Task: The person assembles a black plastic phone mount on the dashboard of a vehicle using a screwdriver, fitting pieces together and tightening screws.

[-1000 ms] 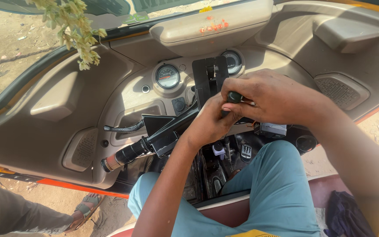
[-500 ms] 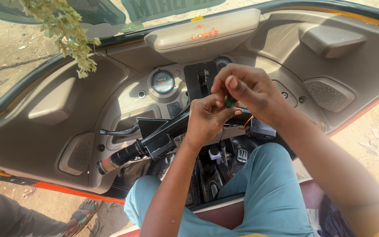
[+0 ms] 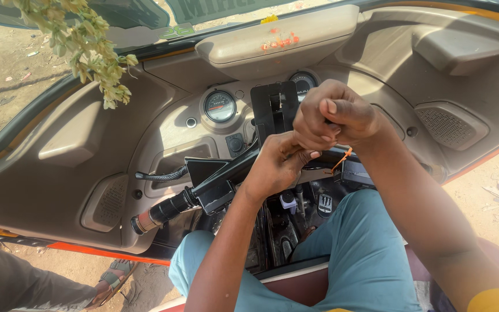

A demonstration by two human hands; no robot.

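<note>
The handlebar (image 3: 203, 188) runs through the middle of the cab, just below the dashboard (image 3: 163, 121). Its long axis slopes from the grip end at the lower left up toward the centre, where both hands meet, so the grip points down and to the left.

The left hand (image 3: 275, 164) is curled closed around the bar near the black bracket (image 3: 274, 110), fingers wrapped over the top. The right hand (image 3: 333, 115) sits just above it as a tight fist, thumb pressed on the knuckles, clenched on something small that the fist hides. I cannot tell what. An orange strap (image 3: 341, 162) dangles beside the wrists.

Risks, as I judge them: with both hands bunched so close, the small piece could slip out and drop among the pedals (image 3: 319, 203) between the knees. A hard pull could also jerk the bar sideways and knock knuckles against the bracket or the round gauge (image 3: 219, 106). The loose strap might snag too.
</note>
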